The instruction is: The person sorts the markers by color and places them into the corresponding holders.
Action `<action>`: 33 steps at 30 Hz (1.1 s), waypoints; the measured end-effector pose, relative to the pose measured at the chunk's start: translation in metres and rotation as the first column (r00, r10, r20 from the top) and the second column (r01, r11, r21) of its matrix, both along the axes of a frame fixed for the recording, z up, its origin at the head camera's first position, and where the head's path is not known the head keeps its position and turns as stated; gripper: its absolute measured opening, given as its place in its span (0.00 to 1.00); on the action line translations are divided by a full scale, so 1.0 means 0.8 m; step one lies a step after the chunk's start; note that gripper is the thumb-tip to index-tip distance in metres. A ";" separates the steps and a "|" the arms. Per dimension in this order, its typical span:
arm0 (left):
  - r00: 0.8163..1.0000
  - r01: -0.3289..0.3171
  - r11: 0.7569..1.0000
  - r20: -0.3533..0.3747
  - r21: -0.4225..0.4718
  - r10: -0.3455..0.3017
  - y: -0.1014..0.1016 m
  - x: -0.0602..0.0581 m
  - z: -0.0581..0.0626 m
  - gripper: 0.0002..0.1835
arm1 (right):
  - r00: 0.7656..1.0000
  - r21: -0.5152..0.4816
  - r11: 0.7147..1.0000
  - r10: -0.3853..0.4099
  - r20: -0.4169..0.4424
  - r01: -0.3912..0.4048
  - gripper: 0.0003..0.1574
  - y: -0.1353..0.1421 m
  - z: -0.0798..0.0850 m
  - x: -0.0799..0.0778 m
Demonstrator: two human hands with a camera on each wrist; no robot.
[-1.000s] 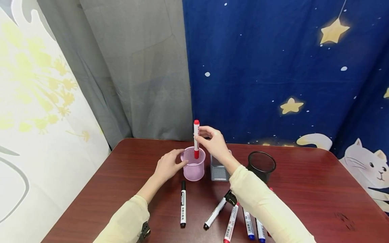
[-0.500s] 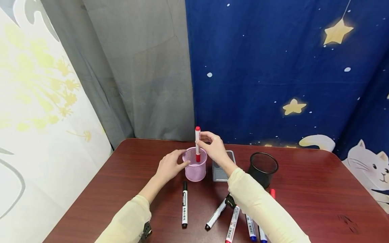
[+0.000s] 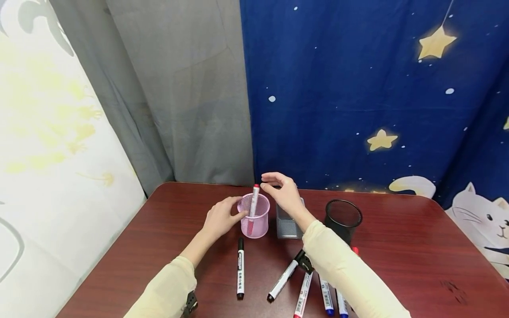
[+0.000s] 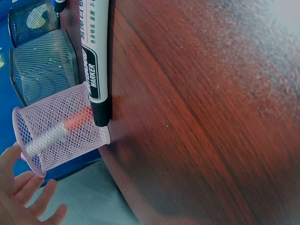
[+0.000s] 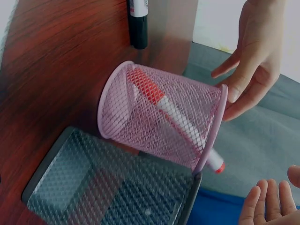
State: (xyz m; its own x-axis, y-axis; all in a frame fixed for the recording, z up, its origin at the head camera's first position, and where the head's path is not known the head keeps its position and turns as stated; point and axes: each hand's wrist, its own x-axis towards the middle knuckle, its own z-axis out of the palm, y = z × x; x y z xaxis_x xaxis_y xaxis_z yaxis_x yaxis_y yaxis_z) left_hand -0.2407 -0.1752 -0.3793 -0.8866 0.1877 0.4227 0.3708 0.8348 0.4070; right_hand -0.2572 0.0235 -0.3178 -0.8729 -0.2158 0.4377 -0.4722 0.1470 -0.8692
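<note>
A pink mesh pen holder (image 3: 261, 226) stands on the table, and my left hand (image 3: 220, 218) holds it by the rim, thumb on the near side. Inside it leans a red-capped whiteboard marker (image 3: 254, 201), its red cap down near the base and its red end poking above the rim. My right hand (image 3: 284, 194) hovers just right of that end, fingers extended and holding nothing. In the right wrist view, a gap shows between the right fingertips (image 5: 261, 187) and the marker (image 5: 180, 119). A black marker (image 3: 240, 270) lies just in front of the holder.
A grey mesh holder (image 3: 289, 227) stands right of the pink one, partly behind my right wrist. Farther right is a black mesh cup (image 3: 338, 230). Another black marker (image 3: 283, 281), a red one (image 3: 303, 293) and blue ones (image 3: 326, 296) lie in front, partly under my right sleeve.
The red marker has gone down into the pink holder and now leans left. My right hand has let go of it and its fingers have spread. My left hand stays at the rim.
</note>
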 end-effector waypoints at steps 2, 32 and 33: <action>1.000 -0.002 1.000 -0.004 -0.005 0.002 0.000 0.000 -0.001 0.25 | 1.000 0.020 1.000 -0.005 0.004 0.005 0.16 0.005 0.000 0.001; 1.000 0.000 1.000 -0.008 0.000 0.000 0.000 0.002 -0.001 0.25 | 0.993 0.250 0.966 0.088 -0.077 -0.066 0.15 0.070 -0.015 0.022; 1.000 0.001 1.000 -0.010 -0.002 -0.001 0.000 0.002 -0.002 0.25 | 0.992 0.264 0.962 0.093 -0.082 -0.068 0.15 0.072 -0.016 0.025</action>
State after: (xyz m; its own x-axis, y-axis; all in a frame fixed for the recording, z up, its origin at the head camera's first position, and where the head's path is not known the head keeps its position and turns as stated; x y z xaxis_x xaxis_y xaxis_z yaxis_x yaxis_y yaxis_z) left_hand -0.2391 -0.1749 -0.3810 -0.8823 0.1898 0.4307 0.3758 0.8351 0.4018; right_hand -0.2375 0.0811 -0.3305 -0.8062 -0.4008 0.4352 -0.5684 0.3203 -0.7578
